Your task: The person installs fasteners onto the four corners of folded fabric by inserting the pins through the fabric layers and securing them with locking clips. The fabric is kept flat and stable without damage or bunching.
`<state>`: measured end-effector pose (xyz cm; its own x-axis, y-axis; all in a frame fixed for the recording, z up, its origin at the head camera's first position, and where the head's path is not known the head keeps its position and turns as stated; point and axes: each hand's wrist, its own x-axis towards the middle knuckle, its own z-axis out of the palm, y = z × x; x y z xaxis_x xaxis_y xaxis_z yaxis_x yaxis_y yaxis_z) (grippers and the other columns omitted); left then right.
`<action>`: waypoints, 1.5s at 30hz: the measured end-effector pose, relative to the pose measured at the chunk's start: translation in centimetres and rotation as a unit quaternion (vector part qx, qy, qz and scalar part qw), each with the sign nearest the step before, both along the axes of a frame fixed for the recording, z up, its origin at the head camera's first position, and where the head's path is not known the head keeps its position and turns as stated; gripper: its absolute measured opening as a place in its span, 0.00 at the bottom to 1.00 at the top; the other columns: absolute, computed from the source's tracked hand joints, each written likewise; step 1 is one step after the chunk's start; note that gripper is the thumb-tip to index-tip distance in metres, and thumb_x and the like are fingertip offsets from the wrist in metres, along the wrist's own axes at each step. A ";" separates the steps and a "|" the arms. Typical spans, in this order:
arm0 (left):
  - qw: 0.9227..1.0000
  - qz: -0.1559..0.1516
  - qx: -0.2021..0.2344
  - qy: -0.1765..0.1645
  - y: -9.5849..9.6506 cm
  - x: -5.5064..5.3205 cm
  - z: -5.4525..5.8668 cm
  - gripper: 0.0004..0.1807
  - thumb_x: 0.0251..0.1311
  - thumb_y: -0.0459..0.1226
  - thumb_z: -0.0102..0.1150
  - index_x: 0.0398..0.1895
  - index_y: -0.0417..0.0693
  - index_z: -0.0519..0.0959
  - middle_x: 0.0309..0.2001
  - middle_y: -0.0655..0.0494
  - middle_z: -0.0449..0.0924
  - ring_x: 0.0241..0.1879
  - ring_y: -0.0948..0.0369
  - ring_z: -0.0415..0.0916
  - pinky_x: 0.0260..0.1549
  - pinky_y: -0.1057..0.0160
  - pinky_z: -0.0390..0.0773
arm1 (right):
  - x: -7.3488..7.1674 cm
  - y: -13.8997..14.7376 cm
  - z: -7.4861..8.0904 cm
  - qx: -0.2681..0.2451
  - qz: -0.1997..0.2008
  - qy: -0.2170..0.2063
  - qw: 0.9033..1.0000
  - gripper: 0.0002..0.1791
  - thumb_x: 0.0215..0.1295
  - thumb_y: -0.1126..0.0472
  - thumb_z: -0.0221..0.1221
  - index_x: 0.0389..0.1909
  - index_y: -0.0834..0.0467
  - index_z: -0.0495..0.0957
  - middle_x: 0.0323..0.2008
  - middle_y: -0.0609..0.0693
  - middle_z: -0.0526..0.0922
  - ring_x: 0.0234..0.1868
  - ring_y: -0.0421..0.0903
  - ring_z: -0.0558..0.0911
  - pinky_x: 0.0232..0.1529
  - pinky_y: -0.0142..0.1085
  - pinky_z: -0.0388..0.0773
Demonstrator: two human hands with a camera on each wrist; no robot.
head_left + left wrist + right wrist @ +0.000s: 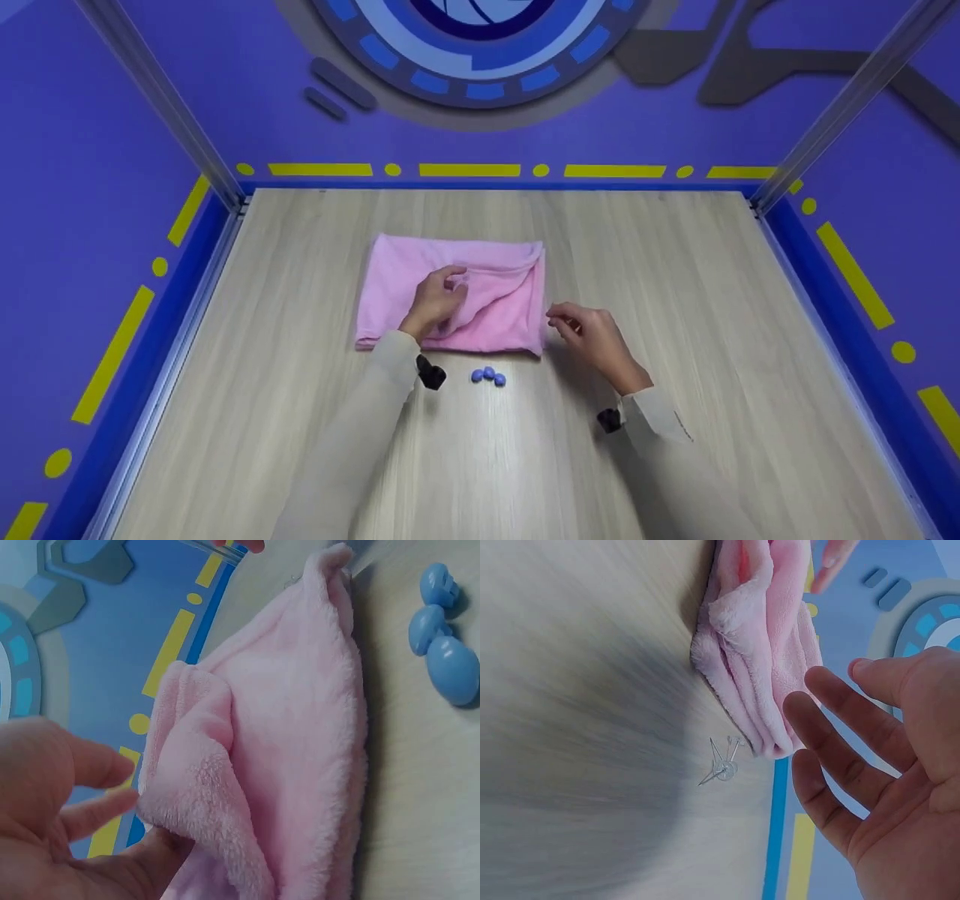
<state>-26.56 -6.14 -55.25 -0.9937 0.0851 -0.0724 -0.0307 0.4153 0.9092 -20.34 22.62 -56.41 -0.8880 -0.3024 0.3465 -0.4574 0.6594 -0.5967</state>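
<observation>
A pink plush cloth [390, 292] lies folded on the table, its upper layer turned back toward the left. My left hand [437, 300] pinches the edge of that turned-back layer; in the left wrist view, the thumb [161, 847] is against the fleece. Just off the cloth's right edge, my right hand [596, 337] hovers with loosely bent fingers and nothing visible in them. Clear pins with round bases [724, 771] lie on the table beside the cloth's corner in the right wrist view. Three blue mushroom-shaped caps [489, 373] sit together in front of the cloth.
The wood-grain table [285, 420] is bordered by blue panels [525, 142] with yellow marks at the back and sides. Metal posts [825, 120] stand at the back corners. Dark wrist cameras [431, 373] project from both sleeves.
</observation>
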 end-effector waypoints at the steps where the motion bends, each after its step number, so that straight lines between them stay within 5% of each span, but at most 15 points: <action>1: 1.000 0.001 -0.001 -0.007 0.0 0.0 0.0 0.22 0.66 0.33 0.58 0.63 0.39 0.79 0.46 0.40 0.81 0.46 0.51 0.77 0.50 0.51 0.79 | 0.0 0.1 0.0 -0.001 0.000 0.001 1.000 0.07 0.68 0.71 0.64 0.42 0.61 0.87 0.35 0.49 0.90 0.30 0.41 0.85 0.32 0.40 0.86; 4: 1.000 -0.002 -0.008 -0.019 0.0 -0.2 0.0 0.21 0.65 0.33 0.59 0.60 0.39 0.81 0.49 0.41 0.83 0.47 0.54 0.77 0.50 0.58 0.78 | 0.1 0.2 -0.1 0.003 0.004 0.008 1.000 0.06 0.67 0.71 0.64 0.42 0.61 0.87 0.34 0.49 0.90 0.30 0.41 0.85 0.31 0.40 0.86; 9: 0.997 -0.057 0.010 -0.051 -0.1 -0.5 -0.5 0.22 0.67 0.35 0.59 0.64 0.40 0.80 0.58 0.43 0.81 0.45 0.56 0.76 0.38 0.67 0.76 | 0.3 0.3 -0.3 0.001 0.009 0.022 1.000 0.06 0.67 0.71 0.64 0.40 0.60 0.87 0.32 0.48 0.90 0.29 0.41 0.85 0.30 0.40 0.85; 12: 0.996 -0.075 0.005 -0.049 -0.1 -0.6 -0.9 0.24 0.68 0.34 0.58 0.67 0.40 0.77 0.64 0.44 0.78 0.54 0.54 0.76 0.50 0.65 0.77 | 0.4 0.5 -0.4 0.000 0.012 0.021 1.000 0.05 0.67 0.71 0.64 0.40 0.61 0.87 0.32 0.48 0.90 0.29 0.41 0.85 0.29 0.40 0.85; 15: 0.997 -0.074 -0.009 -0.031 0.0 -0.6 -1.1 0.26 0.67 0.32 0.58 0.70 0.41 0.75 0.71 0.47 0.72 0.70 0.53 0.66 0.70 0.61 0.64 | 0.5 0.6 -0.5 0.001 0.012 0.017 1.000 0.05 0.67 0.72 0.64 0.40 0.61 0.87 0.31 0.47 0.89 0.29 0.41 0.85 0.30 0.40 0.85; 17: 0.997 -0.070 -0.011 -0.019 0.0 -0.7 -1.0 0.29 0.68 0.31 0.57 0.73 0.43 0.72 0.73 0.46 0.68 0.75 0.51 0.60 0.75 0.57 0.56 | 0.5 0.7 -0.5 -0.001 0.011 0.012 1.000 0.05 0.66 0.72 0.64 0.39 0.61 0.87 0.31 0.47 0.89 0.29 0.41 0.85 0.30 0.40 0.85; 24: 0.997 -0.071 0.001 0.033 -0.5 -1.4 -0.7 0.38 0.68 0.26 0.51 0.81 0.43 0.55 0.81 0.42 0.47 0.80 0.50 0.44 0.79 0.58 0.43 | 0.5 0.8 -0.8 0.001 0.009 0.011 1.000 0.05 0.67 0.72 0.64 0.39 0.61 0.86 0.31 0.47 0.89 0.29 0.41 0.85 0.29 0.39 0.85; 31: 0.997 -0.078 0.008 -0.002 -1.5 -1.8 -1.3 0.43 0.67 0.23 0.48 0.83 0.43 0.44 0.82 0.39 0.32 0.81 0.48 0.32 0.79 0.55 0.35 | 0.7 0.9 -0.9 0.009 0.005 -0.007 1.000 0.05 0.68 0.71 0.64 0.40 0.61 0.87 0.32 0.48 0.89 0.30 0.41 0.85 0.31 0.40 0.85; 35: 0.996 -0.082 -0.019 -0.005 -1.8 -1.8 -1.7 0.42 0.68 0.22 0.45 0.83 0.41 0.44 0.82 0.39 0.32 0.81 0.49 0.33 0.79 0.56 0.37 | 1.0 1.1 -0.9 0.008 0.006 -0.018 1.000 0.05 0.68 0.71 0.63 0.40 0.61 0.87 0.32 0.48 0.89 0.30 0.41 0.85 0.32 0.39 0.85; 40: 0.991 -0.062 -0.111 0.049 -1.9 -1.4 -1.3 0.37 0.66 0.21 0.48 0.79 0.34 0.54 0.81 0.34 0.41 0.80 0.44 0.43 0.78 0.53 0.46 | 1.0 1.6 -0.8 -0.001 0.002 -0.021 1.000 0.07 0.69 0.71 0.62 0.44 0.61 0.86 0.33 0.49 0.90 0.30 0.42 0.85 0.31 0.39 0.85; 45: 0.982 -0.023 -0.166 0.083 -1.9 -0.5 -0.1 0.33 0.68 0.27 0.54 0.77 0.43 0.65 0.80 0.34 0.47 0.75 0.40 0.57 0.72 0.45 0.64 | 0.6 2.7 -0.4 0.000 -0.016 -0.030 0.999 0.12 0.70 0.69 0.63 0.52 0.58 0.84 0.36 0.51 0.90 0.29 0.42 0.86 0.31 0.39 0.84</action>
<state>-27.02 -8.00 -55.33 -0.9897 0.1298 0.0596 0.1331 0.6866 0.7147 -19.71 25.31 -56.81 -0.9161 -0.2734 0.2931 -0.3999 0.6724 -0.6228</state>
